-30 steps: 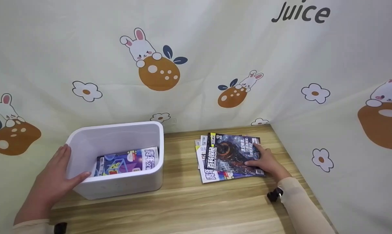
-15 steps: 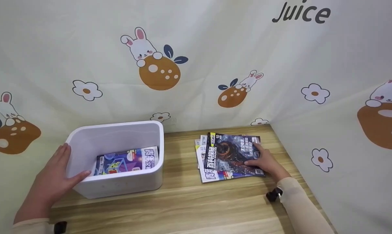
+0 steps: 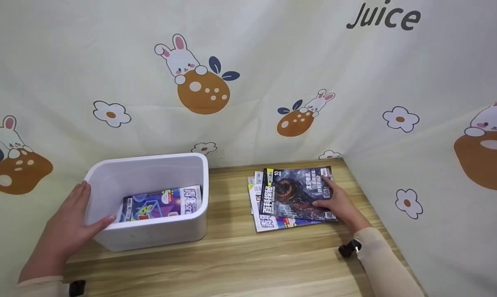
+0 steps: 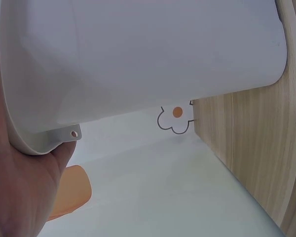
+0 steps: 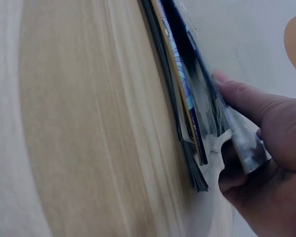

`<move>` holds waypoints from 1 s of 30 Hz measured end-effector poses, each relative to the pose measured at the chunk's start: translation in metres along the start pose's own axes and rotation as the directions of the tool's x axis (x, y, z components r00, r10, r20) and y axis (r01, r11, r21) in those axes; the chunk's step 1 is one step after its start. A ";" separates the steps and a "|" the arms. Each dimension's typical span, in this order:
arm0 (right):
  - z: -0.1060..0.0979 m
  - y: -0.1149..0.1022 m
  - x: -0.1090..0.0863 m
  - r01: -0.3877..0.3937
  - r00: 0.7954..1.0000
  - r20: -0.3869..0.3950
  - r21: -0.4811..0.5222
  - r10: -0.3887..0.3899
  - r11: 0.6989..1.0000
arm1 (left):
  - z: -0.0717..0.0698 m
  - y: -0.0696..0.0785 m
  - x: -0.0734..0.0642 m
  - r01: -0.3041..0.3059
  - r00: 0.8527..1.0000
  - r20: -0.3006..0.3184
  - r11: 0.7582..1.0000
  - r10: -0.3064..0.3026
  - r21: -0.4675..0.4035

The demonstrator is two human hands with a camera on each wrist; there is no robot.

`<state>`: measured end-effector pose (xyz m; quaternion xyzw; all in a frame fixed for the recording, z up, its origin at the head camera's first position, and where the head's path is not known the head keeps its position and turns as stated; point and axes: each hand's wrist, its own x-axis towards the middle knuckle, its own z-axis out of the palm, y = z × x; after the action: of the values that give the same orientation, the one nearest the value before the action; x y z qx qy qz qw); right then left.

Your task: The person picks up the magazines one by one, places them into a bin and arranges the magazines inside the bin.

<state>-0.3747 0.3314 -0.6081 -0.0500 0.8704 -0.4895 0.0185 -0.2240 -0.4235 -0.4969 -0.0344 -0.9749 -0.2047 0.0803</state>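
Note:
My right hand (image 3: 342,208) pinches the right edge of a dark magazine (image 3: 291,194), thumb on the cover and the other fingers beneath. This magazine tops a small stack; in the right wrist view its held edge (image 5: 237,133) stands raised off the magazines below (image 5: 180,74). On the left, a white plastic bin (image 3: 158,237) stands upright, a purple and blue magazine (image 3: 160,205) lying inside. My left hand (image 3: 67,231) grips the bin's left end, thumb over the front rim; the left wrist view shows the palm against the bin wall (image 4: 153,54).
Under everything is a wood-grain table (image 3: 232,264). A pale curtain (image 3: 248,74) printed with rabbits and flowers hangs behind the table and along its right side. A strip of tabletop separates the bin from the stack.
The top magazine's right edge has risen slightly in my right hand, which shifted a little to the right. My left hand and the bin have stayed in place.

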 end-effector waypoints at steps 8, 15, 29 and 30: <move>-0.004 -0.008 -0.004 -0.012 0.999 -0.029 0.136 0.016 0.991 | -0.001 0.003 0.001 0.015 1.000 0.007 1.000 -0.015 0.004; -0.006 -0.012 -0.005 -0.050 0.998 -0.015 0.204 0.055 0.978 | -0.001 0.003 -0.001 0.022 1.000 0.010 1.000 -0.022 -0.009; 0.005 -0.033 -0.008 -0.075 0.996 -0.024 0.380 0.091 0.922 | -0.002 0.003 0.001 0.031 0.999 0.024 1.000 -0.031 0.001; 0.006 -0.036 -0.008 -0.080 0.995 -0.019 0.399 0.096 0.913 | -0.002 0.003 0.000 0.034 0.999 0.026 0.999 -0.034 -0.002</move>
<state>-0.3635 0.3089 -0.5802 0.0035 0.7543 -0.6557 0.0334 -0.2236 -0.4214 -0.4935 -0.0205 -0.9761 -0.2066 0.0643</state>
